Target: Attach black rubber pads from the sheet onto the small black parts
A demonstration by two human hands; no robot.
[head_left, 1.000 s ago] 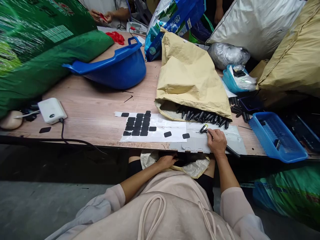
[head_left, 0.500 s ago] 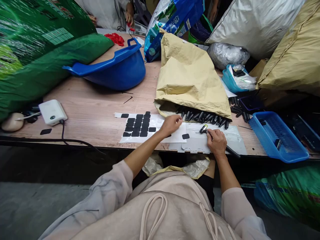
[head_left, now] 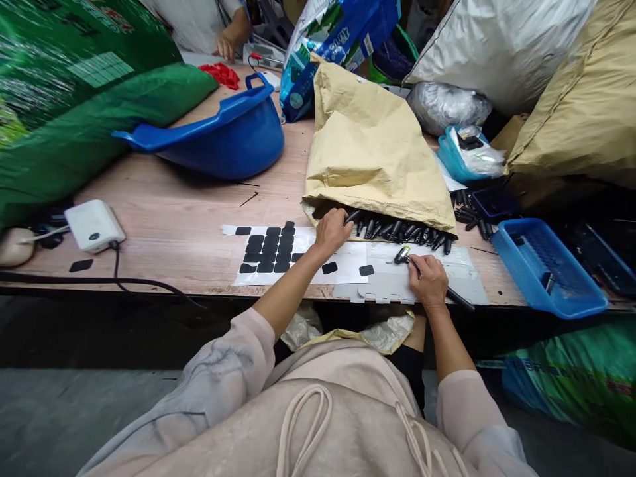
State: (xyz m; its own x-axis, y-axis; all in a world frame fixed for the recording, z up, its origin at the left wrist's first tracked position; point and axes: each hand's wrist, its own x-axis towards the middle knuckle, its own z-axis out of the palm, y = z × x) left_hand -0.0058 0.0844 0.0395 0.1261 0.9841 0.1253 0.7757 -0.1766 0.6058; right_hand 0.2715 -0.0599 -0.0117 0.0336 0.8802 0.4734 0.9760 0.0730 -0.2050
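My left hand (head_left: 334, 230) is at the mouth of the tan paper sack (head_left: 372, 142), its fingers closed on the end of a black cylindrical piece (head_left: 352, 216). More such black pieces (head_left: 397, 230) spill from the sack in a row. My right hand (head_left: 428, 278) grips a slim tool with a black handle (head_left: 461, 299). At the tool's front end is a small silver and yellow part (head_left: 401, 254); whether it belongs to the tool I cannot tell. Below my left forearm lies a white sheet (head_left: 308, 275) with rows of black rounded patches (head_left: 268, 254).
A blue basin (head_left: 223, 139) stands back left, beside a large green bag (head_left: 99, 126). To the right is a blue plastic basket (head_left: 551, 278) with a few dark pieces. A white box (head_left: 94, 225) with cables lies left. Another person's hand (head_left: 227, 45) shows at the far side.
My left hand has moved up from above the white sheet to the sack's mouth and closed on a black piece. My right hand stays in place with the tool. The far person's hand has shifted.
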